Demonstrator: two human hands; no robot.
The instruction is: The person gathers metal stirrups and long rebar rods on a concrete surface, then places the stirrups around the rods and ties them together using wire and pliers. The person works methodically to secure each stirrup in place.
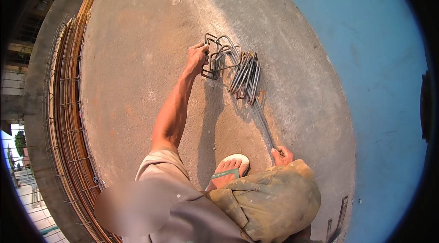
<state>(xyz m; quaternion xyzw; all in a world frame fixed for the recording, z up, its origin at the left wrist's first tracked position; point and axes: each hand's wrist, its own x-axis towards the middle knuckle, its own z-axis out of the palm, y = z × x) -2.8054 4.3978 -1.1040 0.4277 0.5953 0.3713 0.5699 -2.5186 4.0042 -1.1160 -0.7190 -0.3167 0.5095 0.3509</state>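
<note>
- Head view: the left hand (198, 57) is stretched out over the floor (137, 46), its fingers curled closed around the side of some bent metal hoops (210, 77). How many hoops sit in its grip cannot be told.
- The hoops stick out to the right of those fingers, some reaching above them and some below. They are dark and thin, with rounded corners, and they overlap one another.
- Farther right of the left fingers, and a little lower, is a thick bundle of grey metal loops (245, 77), packed side by side. The hoops and the bundle meet and overlap.
- The right hand (282, 155) is near the bent knee, its fingers folded closed on the near end of some long thin rods (264, 125). The far side of that grip is hidden.
- The rods run from the right fingers up and to the left as far as the bundle, where they pass out of sight among the loops.
- Left of the right fingers and slightly lower is a bare foot (224, 166) in a sandal (243, 162) with a green strap.
- Just below the right fingers are the patterned trousers (279, 197), covering the knee.
- Well to the left of the left fingers, long brown bars (68, 105) lie along a grey wall (39, 87), with thin wire frames around them.
- Well to the right of both hands is a broad blue surface (343, 28).
</note>
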